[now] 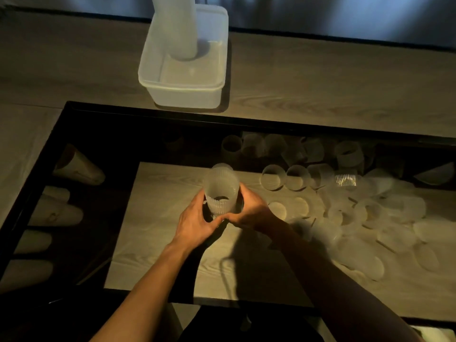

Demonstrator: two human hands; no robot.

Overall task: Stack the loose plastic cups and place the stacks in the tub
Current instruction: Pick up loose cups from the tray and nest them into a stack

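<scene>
**Both hands gripping a short cup stack at table centre**

Left hand (197,219): fingers and thumb curled round the lower left side of the cup stack (221,191). Closed grip, in contact.

Right hand (249,209): fingers curled round the lower right side of the same stack. The two thumbs meet just below it on the near side.

Cup stack: ribbed, translucent, upright, mouth facing up. Whether its base rests on the table (167,243) cannot be told.

Loose cups (357,213): a wide heap to the right of the hands, most lying on their sides, some overlapping.

Tub (182,92): pale, rectangular, well apart from the hands on the far side, beyond the black frame (148,112). A tall stack (172,25) stands upright inside it, towards its far left, and runs out of the top of the view.

Surface: pale wood-grain panel, bordered by a dark glossy band within the black frame. Cup shapes show in that band at the left; cups or reflections, not determinable. The tub sits on a similar wood-grain surface (320,82).

Room: dim, warm light on the hands; dark bluish backdrop, blurred.
</scene>
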